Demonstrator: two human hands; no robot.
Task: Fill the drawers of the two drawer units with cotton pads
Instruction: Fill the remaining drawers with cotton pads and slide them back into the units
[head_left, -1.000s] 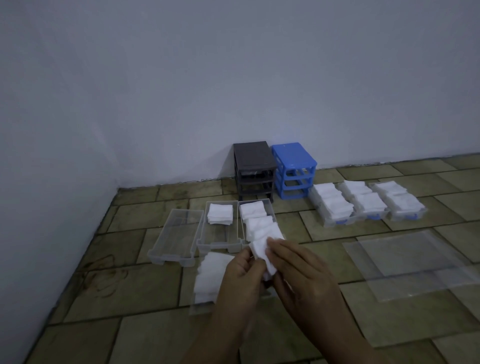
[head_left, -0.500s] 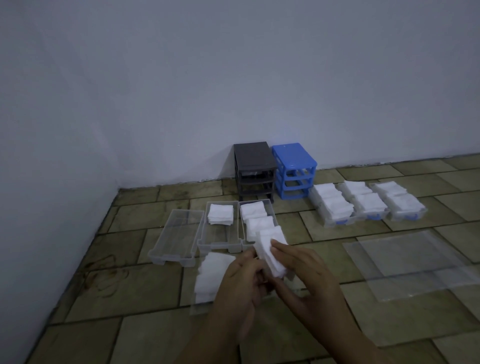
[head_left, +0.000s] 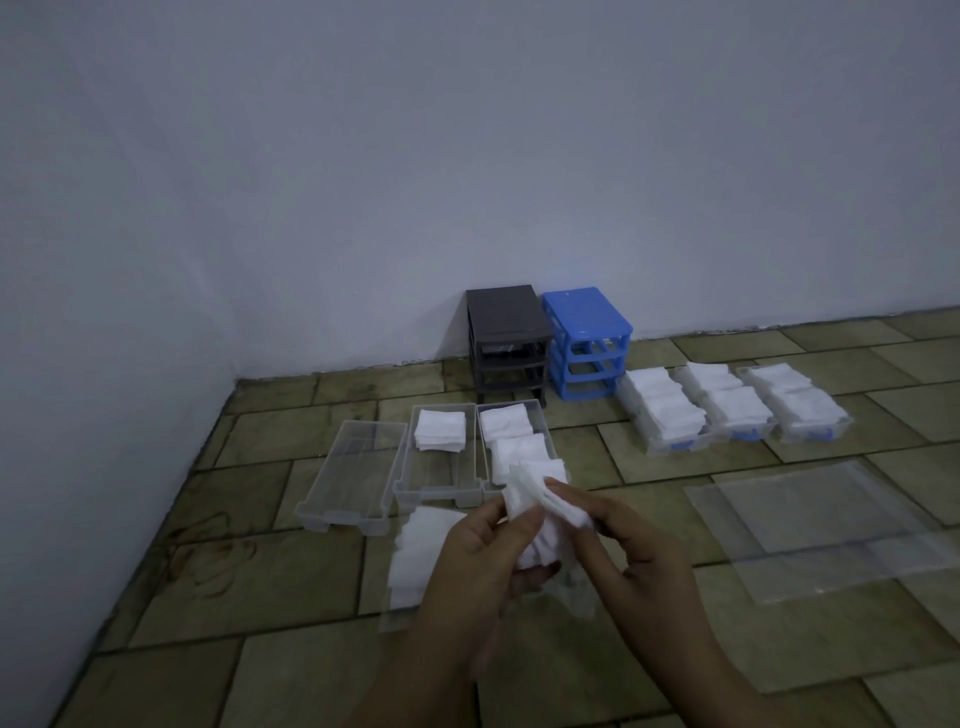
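Hands meet low in the middle of the view, above a tiled floor (head_left: 291, 587). The left hand (head_left: 467, 566) and the right hand (head_left: 623, 561) both pinch one bunch of white cotton pads (head_left: 540, 519) between thumb and curled fingers.

Behind the hands three clear drawers lie side by side: the left drawer (head_left: 353, 478) holds nothing, the middle drawer (head_left: 436, 467) has one stack at its far end, the right drawer (head_left: 511, 415) has pads along its length. A clear bag of pads (head_left: 415, 556) lies under the left hand.

The black drawer unit (head_left: 506, 343) and the blue drawer unit (head_left: 587, 343) stand against the wall. To their right are three filled drawers (head_left: 732, 410), and nearer, a flat clear plastic bag (head_left: 821, 525).
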